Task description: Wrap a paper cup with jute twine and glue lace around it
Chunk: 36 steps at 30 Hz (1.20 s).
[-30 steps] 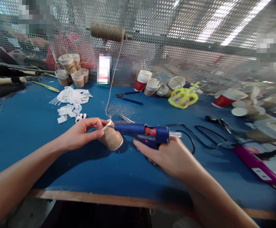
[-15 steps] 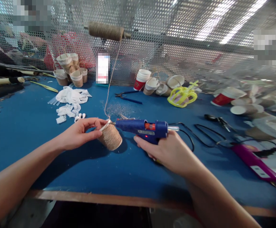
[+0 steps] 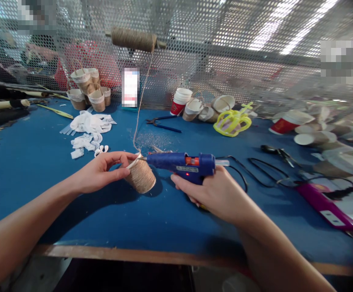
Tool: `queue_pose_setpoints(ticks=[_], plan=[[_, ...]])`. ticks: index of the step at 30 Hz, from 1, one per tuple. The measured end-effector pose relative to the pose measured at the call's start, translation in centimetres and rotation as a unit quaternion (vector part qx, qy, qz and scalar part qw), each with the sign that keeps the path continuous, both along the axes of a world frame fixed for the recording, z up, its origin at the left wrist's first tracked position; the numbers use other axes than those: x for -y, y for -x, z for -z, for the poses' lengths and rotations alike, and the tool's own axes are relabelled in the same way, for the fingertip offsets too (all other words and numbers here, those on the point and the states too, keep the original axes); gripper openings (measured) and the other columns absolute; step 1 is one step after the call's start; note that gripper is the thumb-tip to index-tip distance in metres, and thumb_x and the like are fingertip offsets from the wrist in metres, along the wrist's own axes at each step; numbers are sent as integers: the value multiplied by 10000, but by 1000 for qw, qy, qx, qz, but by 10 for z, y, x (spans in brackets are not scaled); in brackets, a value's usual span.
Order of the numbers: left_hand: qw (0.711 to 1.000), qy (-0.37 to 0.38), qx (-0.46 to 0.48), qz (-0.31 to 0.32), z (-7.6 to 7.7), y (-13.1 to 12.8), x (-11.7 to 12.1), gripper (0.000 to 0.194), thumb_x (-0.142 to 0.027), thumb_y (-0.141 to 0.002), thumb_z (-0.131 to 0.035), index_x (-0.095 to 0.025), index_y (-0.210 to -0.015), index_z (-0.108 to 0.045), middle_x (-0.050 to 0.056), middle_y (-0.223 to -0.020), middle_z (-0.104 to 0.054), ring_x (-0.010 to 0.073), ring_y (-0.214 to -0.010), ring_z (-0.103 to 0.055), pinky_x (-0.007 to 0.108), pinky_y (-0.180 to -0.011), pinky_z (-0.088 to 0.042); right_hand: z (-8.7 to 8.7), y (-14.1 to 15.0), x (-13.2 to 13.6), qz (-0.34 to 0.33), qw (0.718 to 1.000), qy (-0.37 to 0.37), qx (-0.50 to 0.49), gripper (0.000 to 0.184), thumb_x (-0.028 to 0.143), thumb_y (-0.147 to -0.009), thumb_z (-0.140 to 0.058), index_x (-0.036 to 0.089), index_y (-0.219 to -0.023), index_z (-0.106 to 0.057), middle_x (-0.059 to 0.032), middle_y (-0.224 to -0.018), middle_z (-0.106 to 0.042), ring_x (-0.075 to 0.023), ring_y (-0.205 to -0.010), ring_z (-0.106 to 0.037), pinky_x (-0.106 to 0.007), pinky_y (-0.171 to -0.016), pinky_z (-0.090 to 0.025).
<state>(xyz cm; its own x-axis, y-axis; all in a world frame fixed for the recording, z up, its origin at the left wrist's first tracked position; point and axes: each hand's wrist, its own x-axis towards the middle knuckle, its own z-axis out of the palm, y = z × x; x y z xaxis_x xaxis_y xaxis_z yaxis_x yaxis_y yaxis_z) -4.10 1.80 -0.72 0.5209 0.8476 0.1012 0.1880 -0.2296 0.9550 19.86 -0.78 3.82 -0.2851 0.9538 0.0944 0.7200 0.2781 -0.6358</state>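
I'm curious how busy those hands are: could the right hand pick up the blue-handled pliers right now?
Probably not as things stand: the right hand is wrapped around the blue glue gun; the pliers lie uncovered beyond it.

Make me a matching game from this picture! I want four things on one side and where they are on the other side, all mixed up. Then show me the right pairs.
Things:
1. glue gun
2. twine-wrapped cup
3. roll of twine
4. pliers

Places:
A. held near its rim by the left hand
B. lying on the blue table, handles spread
C. gripped in the right hand
D. up high by the mesh

Right pairs: 1-C, 2-A, 3-D, 4-B
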Motion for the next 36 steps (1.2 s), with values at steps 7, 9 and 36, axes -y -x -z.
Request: queue_pose_setpoints(ticks=[7,9,36], plan=[[1000,-2,-4,-1,1,1,-1,184,-286,-822,-548,-158,-700,-496,113,-1229,-567,258,-1141,-508,397,-931,-387,-1,0,0,-5,1000,15,-6,288,241,-771,-547,198,-493,-488,63,-350,-460,-75,-315,-417,-213,-356,-339],[1000,-2,-4,2,1,1,0,180,-279,-825,-547,-159,-702,-493,109,-1234,-564,254,-1142,-507,393,-932,-384,-2,1,0,-1,1000,24,-14,290,230,-768,-545,199,-489,-477,64,-348,-455,-75,-314,-414,-214,-358,-342],[1000,8,6,6,-3,-2,1,195,-270,-818,-554,-161,-678,-474,117,-1237,-576,263,-1196,-474,401,-971,-345,-4,6,7,-2,1000,-22,-8,96,241,-711,-560,210,-620,-552,41,-456,-543,-131,-468,-538,-223,-410,-395]])
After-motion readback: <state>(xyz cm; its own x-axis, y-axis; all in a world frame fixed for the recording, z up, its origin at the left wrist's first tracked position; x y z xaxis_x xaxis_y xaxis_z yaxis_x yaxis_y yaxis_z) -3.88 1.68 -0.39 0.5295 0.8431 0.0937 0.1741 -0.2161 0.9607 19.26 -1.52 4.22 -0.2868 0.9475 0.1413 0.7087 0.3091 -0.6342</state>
